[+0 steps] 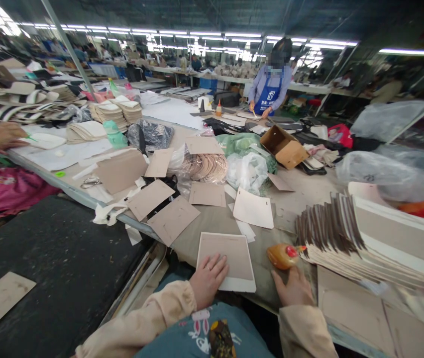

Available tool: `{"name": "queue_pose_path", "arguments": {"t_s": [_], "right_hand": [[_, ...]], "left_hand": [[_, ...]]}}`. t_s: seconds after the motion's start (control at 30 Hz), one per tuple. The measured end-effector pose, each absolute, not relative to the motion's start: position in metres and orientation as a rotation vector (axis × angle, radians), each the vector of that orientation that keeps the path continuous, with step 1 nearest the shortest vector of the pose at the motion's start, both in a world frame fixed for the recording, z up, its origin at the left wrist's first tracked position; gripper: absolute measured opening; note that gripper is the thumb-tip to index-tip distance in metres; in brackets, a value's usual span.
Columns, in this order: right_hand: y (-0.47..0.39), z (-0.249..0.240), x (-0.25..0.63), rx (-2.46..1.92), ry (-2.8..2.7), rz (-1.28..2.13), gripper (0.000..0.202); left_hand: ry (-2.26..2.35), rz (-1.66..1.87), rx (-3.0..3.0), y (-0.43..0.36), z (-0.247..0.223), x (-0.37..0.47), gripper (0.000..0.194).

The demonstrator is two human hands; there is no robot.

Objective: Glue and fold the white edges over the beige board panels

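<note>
My left hand (209,278) lies flat, fingers spread, on a beige board panel with a white border (230,248) at the table's near edge. My right hand (294,288) rests on the table just below an amber squeeze bottle (279,255) with a red cap. Its thumb stands apart from the fingers, which are partly hidden, and nothing shows in its grasp. The bottle lies on its side, pointing right. Beyond the panel sits a white piece with two small dark slots (253,209). Loose beige boards (174,219) lie to the left.
At right is a fanned stack of panels (331,228). A cardboard box (283,146), plastic bags (247,171) and scissors (91,182) lie farther back. Another person's hand (6,136) works at far left; a person in a blue apron (270,89) stands across the table.
</note>
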State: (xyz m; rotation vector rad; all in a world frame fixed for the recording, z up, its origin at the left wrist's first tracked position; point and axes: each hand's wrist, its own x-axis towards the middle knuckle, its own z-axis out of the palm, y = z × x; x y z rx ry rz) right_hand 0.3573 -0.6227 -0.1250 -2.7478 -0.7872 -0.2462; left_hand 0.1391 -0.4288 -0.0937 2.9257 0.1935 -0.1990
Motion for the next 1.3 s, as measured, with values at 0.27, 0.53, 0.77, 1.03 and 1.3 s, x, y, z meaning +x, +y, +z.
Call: {"name": "queue_pose_path", "arguments": {"t_s": [0.27,0.53,0.77,1.03,1.3], "right_hand": [[-0.62,-0.127,0.35,-2.887,-0.872,-0.37,0.057],[-0.612,-0.138,0.347,-2.748,-0.798,-0.645,0.052],[-0.611,-0.143,0.347,-2.72,-0.763,-0.577,0.053],[-0.612,-0.142,0.35,-2.678,-0.724,-0.506,0.051],[-0.609,-0.141,0.347,-2.581,-0.719,-0.567,0.052]], "left_hand": [[0.196,-0.214,2.907,-0.425,-0.089,0.143,0.072],[0.194,-0.239,2.885,-0.418,-0.082,0.156,0.07],[0.175,-0.256,2.935,-0.417,-0.094,0.172,0.069],[0.199,-0.281,2.945,-0.418,-0.093,0.178,0.07],[0.185,-0.224,2.902,-0.414,-0.085,0.177,0.071]]}}
